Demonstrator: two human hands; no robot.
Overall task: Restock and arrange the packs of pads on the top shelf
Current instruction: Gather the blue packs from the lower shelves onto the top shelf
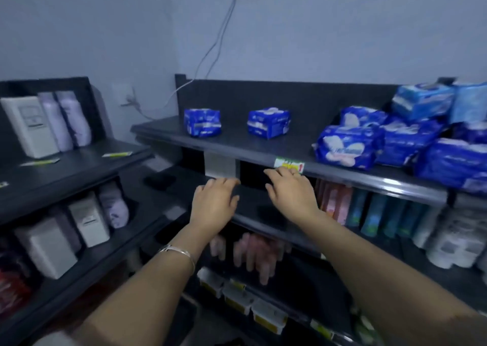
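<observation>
Well, on my feed the pile of packs (350, 146) at the right is blurred and cut off by the frame edge. Two single packs, a left pack (202, 122) and a middle pack (268, 122), lie apart on the top shelf (237, 144), their long sides seemingly along its edge. My left hand (214, 203) and right hand (291, 192) hover empty just below its front lip, fingers loosely spread.

top shelf (237, 142): bare at left end and along front | left pack (202, 122) and middle pack (268, 122) well apart, bare gap between | bare gap from middle pack to pile of packs (395, 140) | pile blocks right end, stacked up | back panel (316, 100) closes rear | cable (218, 42) hangs into back-left corner
</observation>
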